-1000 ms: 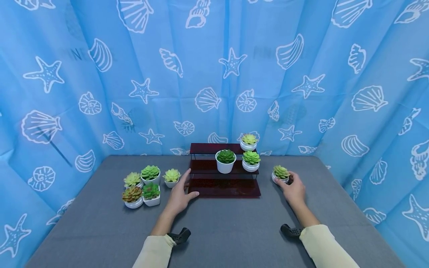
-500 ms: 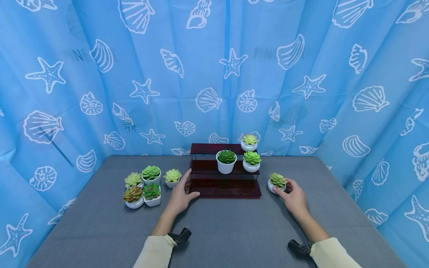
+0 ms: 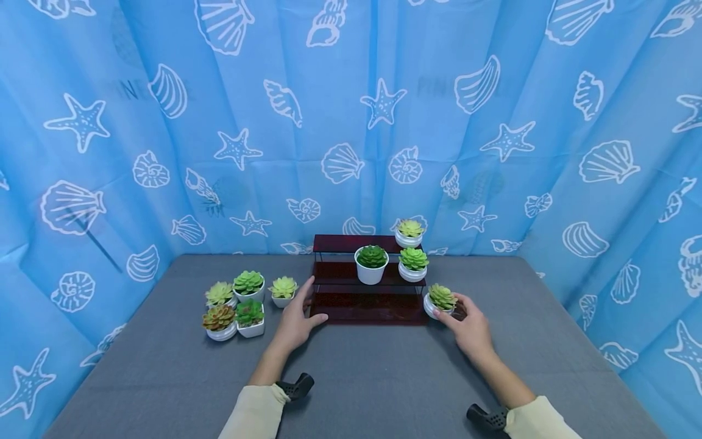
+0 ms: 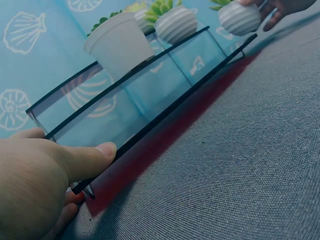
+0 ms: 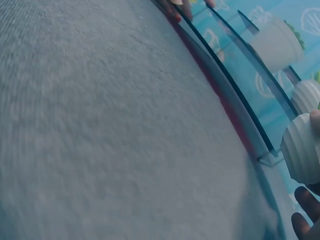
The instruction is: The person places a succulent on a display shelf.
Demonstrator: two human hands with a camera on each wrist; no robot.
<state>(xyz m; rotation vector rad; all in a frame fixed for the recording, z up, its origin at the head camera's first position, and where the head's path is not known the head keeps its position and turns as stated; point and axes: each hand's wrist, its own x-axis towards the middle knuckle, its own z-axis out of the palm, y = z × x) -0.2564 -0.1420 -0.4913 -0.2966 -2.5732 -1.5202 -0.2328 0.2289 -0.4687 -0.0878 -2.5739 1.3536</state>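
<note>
My right hand point(image 3: 470, 326) pinches a ribbed white pot with a green succulent point(image 3: 441, 297) beside the right end of the dark red three-tier stand point(image 3: 368, 308). In the right wrist view that white pot point(image 5: 301, 150) is held off the cloth. My left hand point(image 3: 293, 326) grips the stand's left end; in the left wrist view its thumb point(image 4: 95, 159) lies on the lowest shelf. The middle shelf bears a plain white pot point(image 3: 370, 273) and a ribbed pot point(image 3: 412, 273). Another ribbed pot point(image 3: 408, 238) stands at the top shelf's right end.
Left of the stand, a small pot with a pale green succulent point(image 3: 283, 290) stands near my left hand. Farther left is a cluster of several potted succulents point(image 3: 221, 320) on the grey cloth point(image 3: 373, 384). A blue shell-patterned curtain point(image 3: 340, 110) hangs behind.
My right hand has moved left with the pot, from well right of the stand up to its right end. The left hand keeps its place on the stand.
</note>
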